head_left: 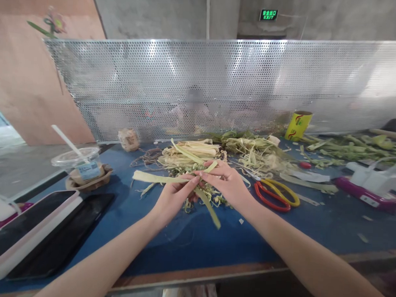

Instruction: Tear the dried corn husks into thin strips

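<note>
Pale green leaf strips (157, 178) cross between my two hands over the blue table (194, 244). My left hand (179, 193) pinches them from the left, thumb and fingers pressed together. From the right, my right hand (224, 180) grips the same strips, its fingertips touching those of the left. One strip end points left, another hangs down toward the table's front edge. Beneath and behind the hands is a heap of small green curled scraps (187, 169). A bundle of pale yellow strips (194, 150) lies just beyond.
Red-handled scissors (271, 202) and yellow-handled scissors (286, 191) lie at the right, near a purple power strip (368, 195). A lidded cup (88, 168), a phone (30, 228) and a black tablet (63, 234) are at left. A perforated metal screen (174, 86) stands behind.
</note>
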Action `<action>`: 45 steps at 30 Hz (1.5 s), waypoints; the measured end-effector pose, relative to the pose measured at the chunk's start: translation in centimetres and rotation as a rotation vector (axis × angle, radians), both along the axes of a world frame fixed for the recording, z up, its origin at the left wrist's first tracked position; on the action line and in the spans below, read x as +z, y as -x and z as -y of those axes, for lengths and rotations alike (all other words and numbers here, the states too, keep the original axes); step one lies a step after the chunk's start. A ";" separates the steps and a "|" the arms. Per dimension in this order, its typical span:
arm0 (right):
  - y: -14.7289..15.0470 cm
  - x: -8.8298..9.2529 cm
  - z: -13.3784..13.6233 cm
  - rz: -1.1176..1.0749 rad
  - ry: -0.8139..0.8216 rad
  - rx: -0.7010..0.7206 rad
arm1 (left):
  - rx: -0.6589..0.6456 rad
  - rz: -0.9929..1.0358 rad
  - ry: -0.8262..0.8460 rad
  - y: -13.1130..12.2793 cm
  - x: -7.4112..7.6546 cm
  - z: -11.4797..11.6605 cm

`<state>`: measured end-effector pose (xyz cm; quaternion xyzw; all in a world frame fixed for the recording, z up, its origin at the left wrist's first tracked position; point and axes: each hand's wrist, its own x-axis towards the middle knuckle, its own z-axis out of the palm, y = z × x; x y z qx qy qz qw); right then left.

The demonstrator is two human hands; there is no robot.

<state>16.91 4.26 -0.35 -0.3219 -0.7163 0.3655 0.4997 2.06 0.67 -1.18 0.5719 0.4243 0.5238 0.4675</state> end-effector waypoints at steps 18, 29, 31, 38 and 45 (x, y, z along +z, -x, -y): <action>-0.6 0.8 0.6 0.301 -0.207 0.057 | 0.099 -0.102 -0.067 1.2 1.0 0.1; -2.4 2.0 0.2 0.668 -0.444 0.214 | -0.053 -0.177 -0.012 1.2 1.5 0.2; -2.6 2.2 0.1 0.639 -0.412 0.269 | -0.052 -0.169 -0.005 1.4 1.5 0.1; -1.4 1.0 -0.1 0.303 0.105 0.333 | -0.077 -0.108 -0.044 1.9 1.4 -0.2; 0.7 0.0 0.6 -0.120 0.621 0.599 | -0.119 -0.345 -0.130 1.8 1.8 0.0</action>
